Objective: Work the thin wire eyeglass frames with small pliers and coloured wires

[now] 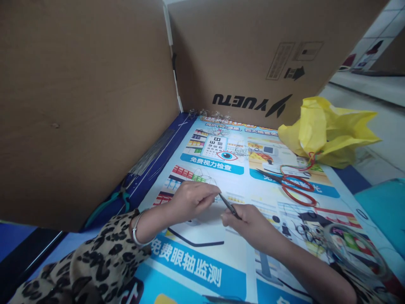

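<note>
My left hand (pixel 193 198) is closed in a pinch over the printed sheet (pixel 234 245). A fine wire (pixel 207 175) loops up behind its fingers and seems to be held there. My right hand (pixel 249 223) grips slim dark tweezers (pixel 230 205), whose tip meets the fingertips of my left hand. What lies exactly at that tip is too small to make out. Right of the hands, red-handled scissors (pixel 297 190) lie on the sheet. Teal-handled pliers (pixel 123 195) rest at the left, beside the cardboard.
Cardboard walls (pixel 240 55) stand at the back and left. A yellow bag (pixel 325 131) sits at the back right. Lengths of straight wire (pixel 152 154) lie along the left edge. A coil of clear tape or line (pixel 357 249) and tangled dark wire (pixel 305 232) are near my right forearm.
</note>
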Demonstrator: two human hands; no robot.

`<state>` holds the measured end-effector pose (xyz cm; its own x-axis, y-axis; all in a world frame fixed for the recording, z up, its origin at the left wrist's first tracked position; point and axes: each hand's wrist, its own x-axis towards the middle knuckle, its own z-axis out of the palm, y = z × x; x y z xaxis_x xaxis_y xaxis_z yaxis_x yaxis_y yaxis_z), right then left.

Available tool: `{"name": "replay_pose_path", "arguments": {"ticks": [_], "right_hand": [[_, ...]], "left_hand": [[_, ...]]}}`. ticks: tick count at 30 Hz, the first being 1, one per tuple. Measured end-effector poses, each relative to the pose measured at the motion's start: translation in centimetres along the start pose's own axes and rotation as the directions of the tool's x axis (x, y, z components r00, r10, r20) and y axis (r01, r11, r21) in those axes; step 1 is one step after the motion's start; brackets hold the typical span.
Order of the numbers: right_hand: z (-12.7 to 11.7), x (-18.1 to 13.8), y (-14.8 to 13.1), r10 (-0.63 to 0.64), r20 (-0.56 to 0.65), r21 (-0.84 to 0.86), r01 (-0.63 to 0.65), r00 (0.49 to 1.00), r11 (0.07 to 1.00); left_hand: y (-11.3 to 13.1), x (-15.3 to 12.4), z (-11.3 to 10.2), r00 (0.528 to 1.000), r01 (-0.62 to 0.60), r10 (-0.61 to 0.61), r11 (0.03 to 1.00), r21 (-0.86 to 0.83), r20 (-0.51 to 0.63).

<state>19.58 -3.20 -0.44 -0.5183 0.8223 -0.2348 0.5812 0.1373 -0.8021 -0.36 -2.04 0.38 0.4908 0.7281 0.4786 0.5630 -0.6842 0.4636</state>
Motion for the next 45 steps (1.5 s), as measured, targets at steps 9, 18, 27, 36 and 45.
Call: {"name": "replay_pose_path", "arguments": {"ticks": [9, 18, 27, 36, 45], "right_hand": [[-0.1, -0.2, -0.1, 0.002, 0.053, 0.042, -0.004, 0.999, 0.999], [-0.6, -0.5, -0.4, -0.053, 0.142, -0.041, 0.059, 0.988, 0.997], [-1.5, -0.1, 0.9, -0.409, -0.175, -0.72, 0.167, 0.896, 0.674], [-2.0, -0.2, 1.0, -0.675, -0.165, -0.967, 0.016, 0.719, 0.253], [-1.9, -0.2, 1.2, -0.696, -0.139, -0.981, 0.001, 0.704, 0.196]], "left_hand": [[0.0, 0.4, -1.2, 0.992, -0.039, 0.047, 0.997, -0.067, 0.115], [0.5, 0.8, -2.4, 0.952, 0.1, 0.006, 0.938, -0.333, 0.305], [0.2, 1.1, -2.3, 0.914, 0.339, -0.198, 0.853, -0.397, 0.354], [0.3, 0.8, -1.1, 0.791, 0.59, -0.381, 0.684, -0.43, 0.479], [0.7, 0.7, -0.6, 0.731, 0.678, -0.442, 0.555, -0.482, 0.52]]}}
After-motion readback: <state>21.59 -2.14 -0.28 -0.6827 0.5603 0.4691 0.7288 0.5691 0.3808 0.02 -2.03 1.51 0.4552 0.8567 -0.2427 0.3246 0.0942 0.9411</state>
